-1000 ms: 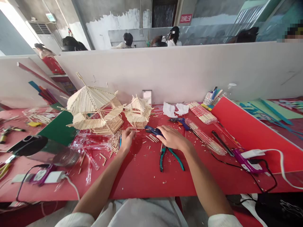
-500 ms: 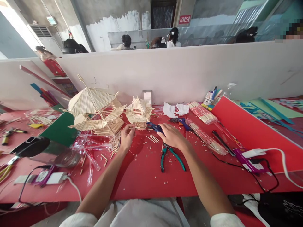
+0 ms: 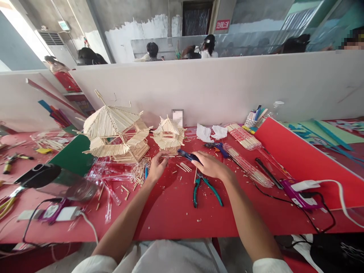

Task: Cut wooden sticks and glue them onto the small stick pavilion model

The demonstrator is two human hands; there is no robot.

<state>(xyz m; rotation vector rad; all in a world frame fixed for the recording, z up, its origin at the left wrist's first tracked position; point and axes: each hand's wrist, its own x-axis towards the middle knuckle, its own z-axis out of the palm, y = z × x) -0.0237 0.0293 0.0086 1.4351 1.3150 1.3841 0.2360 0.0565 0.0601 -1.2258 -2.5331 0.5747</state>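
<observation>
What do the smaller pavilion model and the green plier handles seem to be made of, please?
The smaller pavilion model looks like bare, matte wood or bamboo, pale and built stick by stick. The green plier handles seem coated in smooth plastic or rubber, given their even colour.

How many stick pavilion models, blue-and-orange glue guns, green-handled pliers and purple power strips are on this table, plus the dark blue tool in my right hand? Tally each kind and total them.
Stick pavilion models: 2
Dark blue hand tool in your right hand: 1
Blue-and-orange glue gun: 1
Green-handled pliers: 1
Purple power strips: 2
Total: 7
</observation>
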